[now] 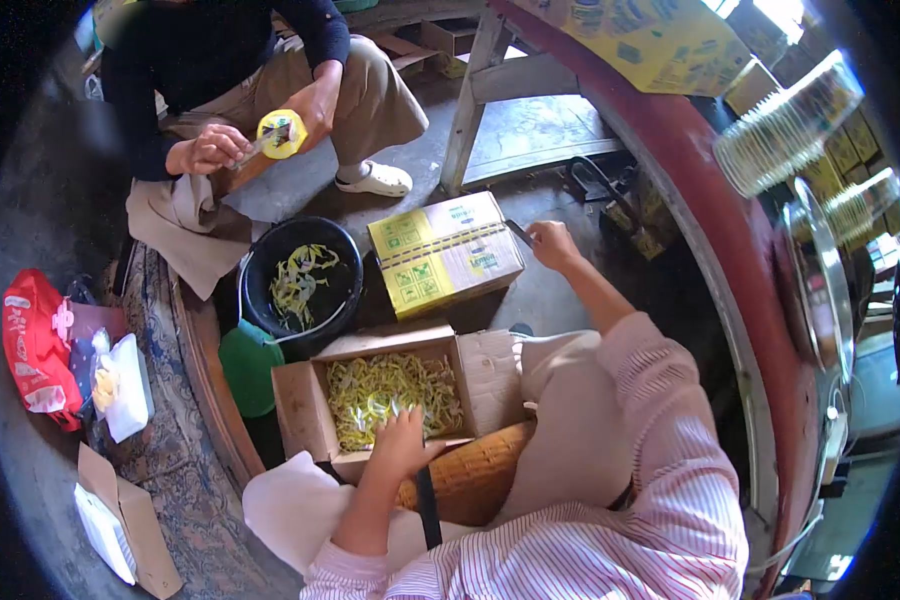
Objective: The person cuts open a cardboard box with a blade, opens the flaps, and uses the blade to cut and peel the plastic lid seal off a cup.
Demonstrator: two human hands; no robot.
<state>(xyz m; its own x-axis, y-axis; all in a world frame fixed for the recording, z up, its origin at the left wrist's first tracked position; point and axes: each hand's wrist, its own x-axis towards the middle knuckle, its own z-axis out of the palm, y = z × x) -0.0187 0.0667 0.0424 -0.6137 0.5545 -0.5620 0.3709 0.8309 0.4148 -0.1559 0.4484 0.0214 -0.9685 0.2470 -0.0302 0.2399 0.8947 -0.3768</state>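
- Yellow-green strips fill the bottom of an open cardboard carton, which stands in front of the wearer's knees with flaps folded out to the left and right.
- Left hand: it reaches over the near wall of this carton, fingertips at the strips. Something there glints; I cannot tell whether the fingers are apart or closed on anything.
- Right hand: fingers closed around one end of a dark flat tool, which points toward the right side of a taped yellow-and-white carton. Whether its tip touches the cardboard is unclear.
- That taped carton lies on the floor just beyond the open one.
- To its left stands a black bucket with more strips inside, a green round piece near its base.
- Between the wearer's legs sits a brown woven piece.
- Across from the wearer sits another person, holding a yellow-rimmed cup and a thin implement at it.
- Farther left lie a red bag and a white container; stacked clear cups stand at upper right.
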